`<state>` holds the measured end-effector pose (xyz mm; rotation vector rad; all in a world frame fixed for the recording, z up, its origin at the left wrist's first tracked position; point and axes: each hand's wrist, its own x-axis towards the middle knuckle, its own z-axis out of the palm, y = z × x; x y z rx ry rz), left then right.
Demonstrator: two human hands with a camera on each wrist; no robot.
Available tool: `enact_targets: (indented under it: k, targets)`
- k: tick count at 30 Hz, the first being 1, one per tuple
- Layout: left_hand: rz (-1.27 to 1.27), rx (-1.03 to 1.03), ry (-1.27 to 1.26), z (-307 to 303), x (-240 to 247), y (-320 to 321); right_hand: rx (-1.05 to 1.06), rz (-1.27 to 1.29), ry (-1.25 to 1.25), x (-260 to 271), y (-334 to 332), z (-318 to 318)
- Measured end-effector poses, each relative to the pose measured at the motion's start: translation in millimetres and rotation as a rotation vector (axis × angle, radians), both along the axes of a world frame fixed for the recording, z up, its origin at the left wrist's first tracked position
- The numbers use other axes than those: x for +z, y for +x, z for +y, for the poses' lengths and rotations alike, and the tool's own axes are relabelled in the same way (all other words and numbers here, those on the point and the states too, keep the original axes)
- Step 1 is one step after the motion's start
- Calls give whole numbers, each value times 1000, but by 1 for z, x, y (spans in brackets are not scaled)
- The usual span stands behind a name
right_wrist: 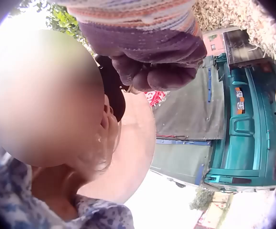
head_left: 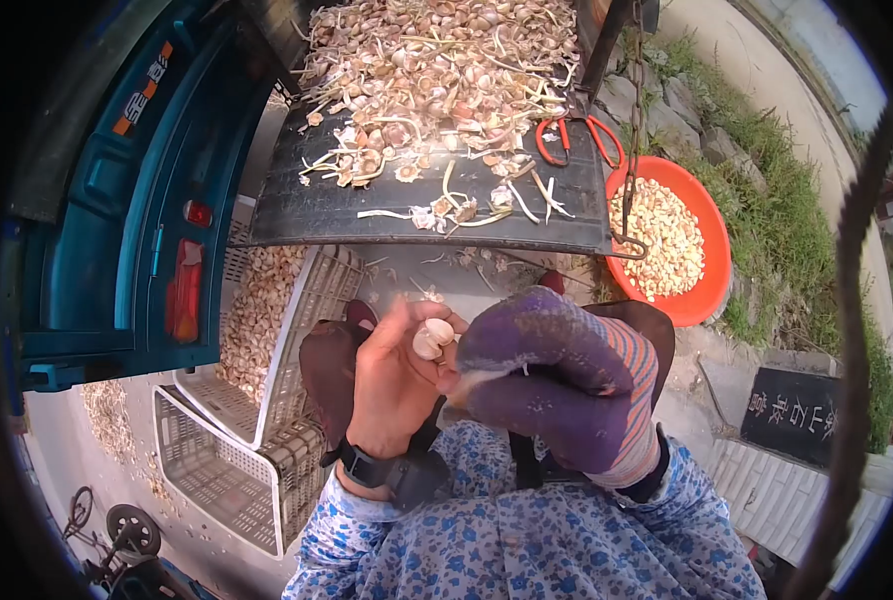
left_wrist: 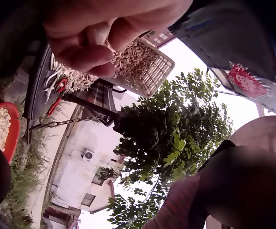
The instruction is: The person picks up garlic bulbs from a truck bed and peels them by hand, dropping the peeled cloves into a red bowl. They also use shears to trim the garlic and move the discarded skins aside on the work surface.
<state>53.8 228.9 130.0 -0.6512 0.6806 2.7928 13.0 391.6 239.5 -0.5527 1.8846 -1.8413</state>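
Note:
My bare left hand [head_left: 392, 370], a dark band at its wrist, holds white garlic cloves [head_left: 429, 343] in its curled fingers. In the left wrist view, the fingers [left_wrist: 92, 59] bend around a pale piece. Close against it, my right hand [head_left: 552, 375] wears a purple knitted glove with a striped cuff. Its fingers are curled, with a small pale piece between thumb and forefinger; the glove hides most of that piece. The right wrist view shows the gloved fingers [right_wrist: 162, 76] bunched together. Both hands are over the lap, in front of the black truck-bed flap [head_left: 297, 205].
Garlic bulbs [head_left: 447, 70] are heaped on the flap, with red-handled shears [head_left: 554, 145] at the right. A red basin [head_left: 712, 230] of cloves stands to the right, beside a hanging chain [head_left: 635, 120]. Plastic crates [head_left: 217, 480] and a teal truck side [head_left: 87, 280] are left.

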Motion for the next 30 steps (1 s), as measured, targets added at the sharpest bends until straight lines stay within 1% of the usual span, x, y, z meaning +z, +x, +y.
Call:
enact_targets:
  k: [1, 3, 4, 5, 6, 7, 9, 10, 11, 13, 16, 17, 19, 20, 22, 23, 24, 25, 27, 28, 30]
  targets:
    - [-77, 35, -4, 3, 8, -6, -2, 487, 131, -33, -12, -15]
    - [-230, 106, -13, 12, 31, -21, 143, 610, 347, -65, -23, -31]
    - [-40, -6, 240, -14, -11, -12, 85, 596, 286, -66, -35, -33]
    - [8, -1, 187, -28, -21, -14, 30, 580, 223, -67, -50, -33]
    - [55, 2, 134, -38, -28, -17, -114, 529, 281, -74, -69, -32]
    - [100, 4, 83, -50, -32, -19, -250, 587, 296, -92, -95, -29]
    - [136, 174, 2, -91, -31, -26, -386, 515, 433, -124, -148, -18]
    - [94, 286, -130, -119, -39, -26, -392, 590, 522, -122, -163, -16]
    - [49, 394, -262, -152, -53, -25, -401, 587, 625, -133, -183, -13]
    - [-266, 604, -529, -235, -115, -16, -364, 719, 788, -143, -210, -14]
    - [-631, 496, -752, -262, -117, -1, -210, 803, 1020, -140, -227, -31]
    - [-600, 435, -827, -264, -120, -2, -165, 806, 1125, -141, -234, -37]
    - [-542, 305, -971, -247, -107, -9, -64, 806, 1335, -145, -240, -49]
    - [-467, 287, -1003, -235, -100, -22, -33, 753, 1365, -145, -238, -53]
    - [-282, 279, -1061, -179, -54, -63, -41, 760, 1296, -141, -227, -54]
    - [-163, 226, -1047, -154, -42, -78, -48, 765, 1261, -139, -224, -54]
    - [-45, 174, -1032, -133, -33, -90, -41, 640, 1159, -146, -231, -49]
    - [45, 95, -978, -114, -29, -102, -86, 615, 1058, -152, -230, -44]
    - [210, 19, -1007, -74, -23, -127, -173, 563, 861, -158, -224, -35]
    - [238, -22, -956, -59, -28, -138, -145, 439, 763, -142, -210, -36]
    - [315, -64, -940, -31, -25, -148, -79, 558, 718, -128, -188, -34]
